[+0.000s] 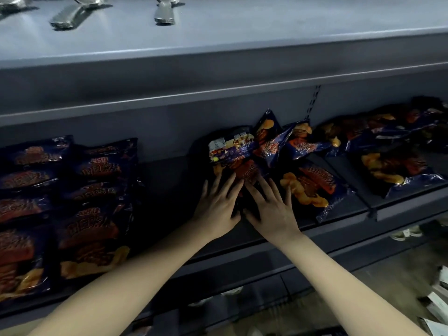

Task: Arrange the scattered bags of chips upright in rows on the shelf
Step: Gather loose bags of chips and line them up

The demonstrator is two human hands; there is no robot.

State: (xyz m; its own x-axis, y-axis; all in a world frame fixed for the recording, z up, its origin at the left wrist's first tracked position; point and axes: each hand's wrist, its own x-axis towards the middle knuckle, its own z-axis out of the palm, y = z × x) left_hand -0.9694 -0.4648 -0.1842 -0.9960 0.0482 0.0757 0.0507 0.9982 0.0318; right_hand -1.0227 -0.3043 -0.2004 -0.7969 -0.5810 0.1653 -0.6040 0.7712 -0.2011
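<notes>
bag under hands: we see only the top of the dark blue chip bag with red print point(246, 169); left hand point(215, 209) and right hand point(271, 212) lie flat over its lower part.
left rows: dark blue bags in the leftmost row point(17, 238) cut by the frame edge; we can't count them.
top shelf: shiny silver metal objects point(163, 10) cut by the top edge; we can't tell what they are.
far right: dark crumpled bags point(400, 127) in shadow, blurred; we can't separate them.
floor, lower right: white flat items point(438, 304) cut by the edge, blurred, unidentifiable.
under shelf: pale objects point(404, 234) half hidden behind the grey shelf lip point(412, 204).
</notes>
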